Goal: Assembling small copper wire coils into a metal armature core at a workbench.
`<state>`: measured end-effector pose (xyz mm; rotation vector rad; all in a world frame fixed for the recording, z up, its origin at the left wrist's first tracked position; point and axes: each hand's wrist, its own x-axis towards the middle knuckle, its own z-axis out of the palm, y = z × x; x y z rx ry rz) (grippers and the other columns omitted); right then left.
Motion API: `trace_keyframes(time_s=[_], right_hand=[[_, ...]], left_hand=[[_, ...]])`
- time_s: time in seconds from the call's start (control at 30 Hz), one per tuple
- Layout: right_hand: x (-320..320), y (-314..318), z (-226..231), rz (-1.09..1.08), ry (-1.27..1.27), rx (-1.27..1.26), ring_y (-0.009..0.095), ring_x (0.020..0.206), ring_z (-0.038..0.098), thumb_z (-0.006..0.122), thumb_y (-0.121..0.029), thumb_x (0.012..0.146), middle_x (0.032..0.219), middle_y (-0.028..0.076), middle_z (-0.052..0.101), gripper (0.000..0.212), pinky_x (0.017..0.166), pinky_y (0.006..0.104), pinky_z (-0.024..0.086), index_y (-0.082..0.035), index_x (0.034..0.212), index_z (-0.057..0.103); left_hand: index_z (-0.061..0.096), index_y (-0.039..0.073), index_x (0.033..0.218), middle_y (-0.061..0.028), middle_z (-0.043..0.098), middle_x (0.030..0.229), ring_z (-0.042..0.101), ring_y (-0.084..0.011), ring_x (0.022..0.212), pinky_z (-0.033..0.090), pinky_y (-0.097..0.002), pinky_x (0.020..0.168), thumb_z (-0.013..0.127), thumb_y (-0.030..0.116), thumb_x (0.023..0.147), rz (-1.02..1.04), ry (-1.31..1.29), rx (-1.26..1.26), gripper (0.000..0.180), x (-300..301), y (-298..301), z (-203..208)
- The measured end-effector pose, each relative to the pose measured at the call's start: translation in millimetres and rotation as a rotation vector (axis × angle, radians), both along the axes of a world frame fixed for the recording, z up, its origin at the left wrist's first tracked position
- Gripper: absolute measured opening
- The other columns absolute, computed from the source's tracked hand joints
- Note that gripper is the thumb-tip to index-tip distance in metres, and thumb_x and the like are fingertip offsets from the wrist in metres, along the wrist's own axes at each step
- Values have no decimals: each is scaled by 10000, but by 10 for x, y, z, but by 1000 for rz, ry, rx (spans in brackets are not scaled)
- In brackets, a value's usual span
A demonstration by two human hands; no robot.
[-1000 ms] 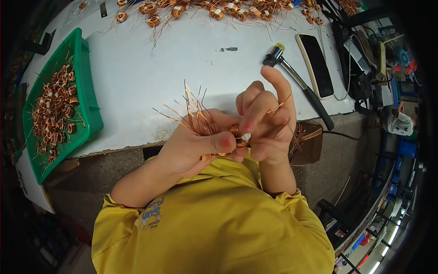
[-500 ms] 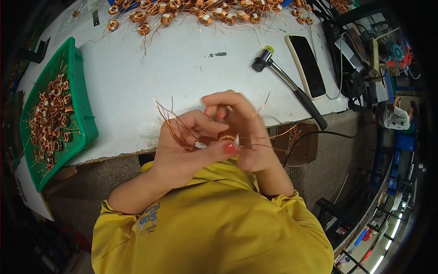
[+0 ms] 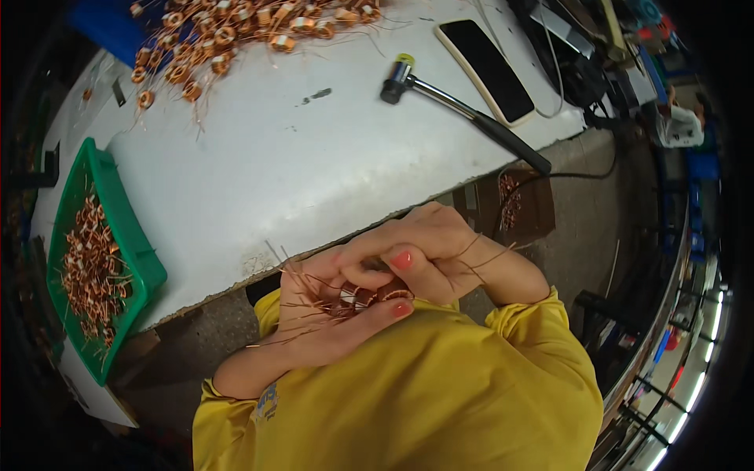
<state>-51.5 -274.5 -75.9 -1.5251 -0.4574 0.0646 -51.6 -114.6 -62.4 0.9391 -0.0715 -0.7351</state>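
Close to my yellow shirt, my left hand (image 3: 314, 318) is closed around several copper wire coils (image 3: 395, 293). They are small rings with a white band, and their long bare wire ends stick out past the palm. My right hand (image 3: 432, 247) meets it from the right, with bent fingers and the thumb drawn in just above the coils. Whatever the right fingers pinch is hidden between the two hands. A few thin copper wires (image 3: 485, 263) stand out across the right wrist.
A green tray (image 3: 129, 228) of copper coils stands at the table's left. More coils (image 3: 224, 35) are heaped at the back, by a blue bin (image 3: 110, 31). A mallet (image 3: 471, 116) and a phone (image 3: 487, 69) lie to the right. Below the table edge sits a cardboard box (image 3: 538, 208).
My view has turned, so the table appears tilted. Both hands have come lower, off the table edge and nearer my shirt. The right fingers have curled in over the coils.
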Motion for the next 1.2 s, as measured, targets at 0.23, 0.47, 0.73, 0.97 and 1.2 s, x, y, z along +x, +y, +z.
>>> trace_keyframes(time_s=[0.23, 0.47, 0.73, 0.97, 1.2], right_hand=[[48, -474, 48, -249, -95, -132, 93, 403, 382, 452, -127, 857, 629, 32, 582, 219, 401, 193, 322, -41, 722, 603], [-157, -1359, 25, -682, 96, 558, 6, 426, 234, 388, -130, 947, 549, -73, 327, 120, 380, 163, 174, -68, 881, 467], [-42, -773, -123, -772, 186, 474, 25, 427, 219, 385, -219, 942, 512, -64, 300, 233, 390, 165, 182, -88, 771, 472], [122, -581, 40, -484, 235, 335, 50, 429, 257, 364, -199, 941, 524, -59, 288, 250, 398, 173, 222, -96, 729, 446], [222, -415, 23, -400, 198, 318, 50, 430, 249, 363, -184, 938, 520, -59, 290, 255, 400, 172, 217, -79, 729, 465]], left_hand=[[534, 22, 814, -80, 553, 789, 605, -171, 730, 489, -210, 623, 611, -162, 679, 35, -97, -143, 241, 2, 148, -278], [536, 14, 897, -109, 546, 833, 632, -237, 767, 532, -280, 631, 597, -112, 727, 190, 100, -378, 219, -11, 612, -307], [520, 41, 990, -89, 601, 855, 603, -145, 799, 492, -237, 656, 630, 80, 808, 363, 257, -327, 216, 426, 505, -63], [539, 67, 942, -54, 606, 853, 593, -104, 780, 474, -190, 620, 643, 89, 804, 271, 299, -279, 175, 456, 561, -76], [539, 45, 946, -41, 609, 866, 591, -97, 801, 460, -173, 614, 647, 106, 802, 216, 103, -303, 191, 544, 615, -101]])
